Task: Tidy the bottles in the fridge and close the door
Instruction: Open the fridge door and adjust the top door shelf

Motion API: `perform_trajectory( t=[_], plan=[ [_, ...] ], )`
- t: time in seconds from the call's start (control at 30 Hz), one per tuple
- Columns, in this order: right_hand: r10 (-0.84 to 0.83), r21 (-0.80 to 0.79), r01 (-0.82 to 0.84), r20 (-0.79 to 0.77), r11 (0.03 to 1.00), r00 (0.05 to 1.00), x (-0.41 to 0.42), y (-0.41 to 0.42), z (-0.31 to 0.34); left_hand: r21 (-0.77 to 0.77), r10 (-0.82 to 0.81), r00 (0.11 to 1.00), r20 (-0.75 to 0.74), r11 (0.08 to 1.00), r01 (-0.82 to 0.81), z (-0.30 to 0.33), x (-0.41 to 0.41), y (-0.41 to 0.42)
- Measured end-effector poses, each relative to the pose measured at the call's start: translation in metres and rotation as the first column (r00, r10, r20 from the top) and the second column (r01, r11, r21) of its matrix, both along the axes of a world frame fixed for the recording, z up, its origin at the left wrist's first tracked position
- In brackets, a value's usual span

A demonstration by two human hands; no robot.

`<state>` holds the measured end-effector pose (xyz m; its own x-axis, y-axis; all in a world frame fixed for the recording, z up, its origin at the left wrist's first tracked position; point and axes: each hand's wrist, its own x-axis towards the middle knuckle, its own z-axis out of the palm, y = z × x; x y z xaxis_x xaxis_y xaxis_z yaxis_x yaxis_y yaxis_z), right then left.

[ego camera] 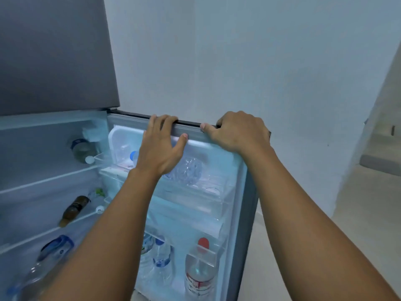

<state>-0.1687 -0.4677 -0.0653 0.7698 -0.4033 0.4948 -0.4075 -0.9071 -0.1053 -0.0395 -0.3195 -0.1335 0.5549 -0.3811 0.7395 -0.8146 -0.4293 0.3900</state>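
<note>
Head view: both my hands grip the top edge of the open fridge door (191,123), my left hand (161,146) nearer the hinge, my right hand (237,132) nearer the free end, fingers hooked over it. Bottles stand in the door racks below my wrists; the fridge cavity (50,170) lies to my left, so closing probably means swinging leftward.

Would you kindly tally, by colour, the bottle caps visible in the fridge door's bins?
Blue caps: 2
Red cap: 1
Total: 3 caps showing in the fridge door; other caps there are hidden.
</note>
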Motion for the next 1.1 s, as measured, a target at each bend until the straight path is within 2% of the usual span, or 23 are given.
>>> perform_trajectory(
  t=[0.27,0.4,0.67,0.9,1.0,1.1],
  plan=[
    [-0.006,-0.078,0.008,0.030,0.997,1.000,0.003,0.000,-0.003,0.052,0.066,0.998,0.010,0.996,-0.067,0.004,-0.006,0.007],
    [-0.013,-0.042,0.014,0.024,0.999,1.000,-0.001,0.002,0.000,0.154,0.100,0.995,-0.007,0.983,-0.097,0.012,-0.007,0.009],
    [-0.017,0.037,0.016,0.019,0.999,1.000,0.000,-0.009,0.000,0.234,0.094,0.995,0.036,0.967,-0.100,0.015,-0.002,0.007],
    [-0.025,0.080,0.020,0.069,0.997,0.997,0.014,-0.015,0.002,0.277,0.040,0.987,0.153,0.957,-0.082,0.014,0.019,0.008],
    [0.063,0.133,-0.075,0.093,0.988,0.994,0.032,-0.012,0.003,0.291,0.032,0.969,0.246,0.951,-0.105,0.008,0.035,0.010],
    [0.100,0.113,-0.114,0.121,0.987,0.988,0.063,0.005,-0.002,0.308,0.023,0.954,0.298,0.944,-0.119,0.006,0.052,0.015]
  ],
)
